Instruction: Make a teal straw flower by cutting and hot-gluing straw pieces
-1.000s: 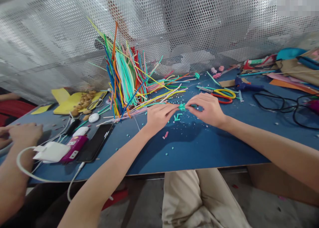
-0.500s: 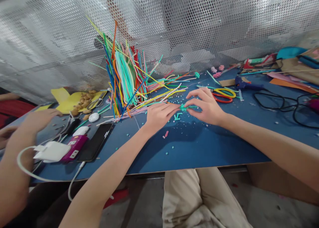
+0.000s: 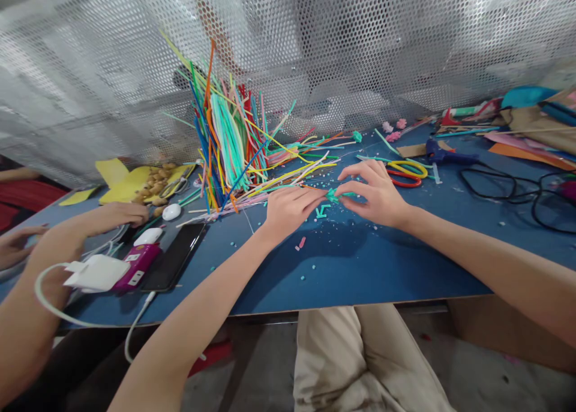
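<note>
Over on the blue tabletop (image 3: 351, 274), a tall bunch of coloured pipe cleaners (image 3: 229, 142) stands against the perforated metal screen (image 3: 351, 46), loose ones trailing behind the person's left hand (image 3: 290, 207). The right hand (image 3: 375, 190) partly covers the scissors (image 3: 408, 177); beyond lies a blue glue gun (image 3: 447, 155). To the left are a black smartphone (image 3: 175, 259) and a co-worker's hand (image 3: 114, 215). Between the person's hands, just above short teal offcuts (image 3: 321, 211), sits a small, fuzzy teal piece (image 3: 332, 196), bunched up, finer shape unclear. Left fingertips pinch one side; right thumb and forefinger grip the other.
</note>
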The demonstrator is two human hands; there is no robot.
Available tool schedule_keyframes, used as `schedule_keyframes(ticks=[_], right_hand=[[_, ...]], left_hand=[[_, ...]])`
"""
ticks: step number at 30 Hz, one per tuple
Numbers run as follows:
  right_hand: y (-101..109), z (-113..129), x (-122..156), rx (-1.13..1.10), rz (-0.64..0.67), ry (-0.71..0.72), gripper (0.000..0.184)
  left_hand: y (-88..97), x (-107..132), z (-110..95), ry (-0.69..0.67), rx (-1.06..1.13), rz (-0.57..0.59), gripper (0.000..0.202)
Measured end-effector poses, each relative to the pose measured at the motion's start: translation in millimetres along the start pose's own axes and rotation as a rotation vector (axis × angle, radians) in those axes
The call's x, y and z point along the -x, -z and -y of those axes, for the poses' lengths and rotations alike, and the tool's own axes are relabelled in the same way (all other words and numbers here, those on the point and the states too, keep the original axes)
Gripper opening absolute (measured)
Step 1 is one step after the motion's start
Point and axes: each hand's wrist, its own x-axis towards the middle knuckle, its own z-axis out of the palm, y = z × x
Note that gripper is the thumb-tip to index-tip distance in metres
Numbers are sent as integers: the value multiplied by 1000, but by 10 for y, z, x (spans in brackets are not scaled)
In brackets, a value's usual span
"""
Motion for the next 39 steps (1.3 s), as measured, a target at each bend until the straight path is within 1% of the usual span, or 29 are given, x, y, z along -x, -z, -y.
schedule_keyframes(ticks=[5,9,11,14,17,21,29,32,37,39], right_hand=[[2,0,-1,12,-21,12,4],[5,-3,1,-5,-14,-34,4],[7,-5,3,-17,-6,-29,4],[13,-6,3,-17,-8,-1,10],[22,-6,-4,-8,-24,5,8],[31,-1,-14,-9,-28,-30,5],[25,25,-17,-24,-29,-37,4],[18,14,-15,-14,-30,-33,3],[0,-32,1,-38,-21,-89,16],[-15,-58,12,-30,-17,-107,13]], left_hand=[[-6,2,-4,-7,-16,-10,15],[-13,1,-8,16,-3,-13,16],[-15,1,-4,11,-9,-18,15],[-22,6,8,9,-22,-19,14],[-26,18,17,18,-21,-8,15],[-14,23,14,31,-9,4,17],[5,30,40,-3,-1,-18,17],[-6,23,21,31,-1,-29,16],[-29,-2,-12,132,8,-74,13],[-40,-1,2,167,26,-60,14]])
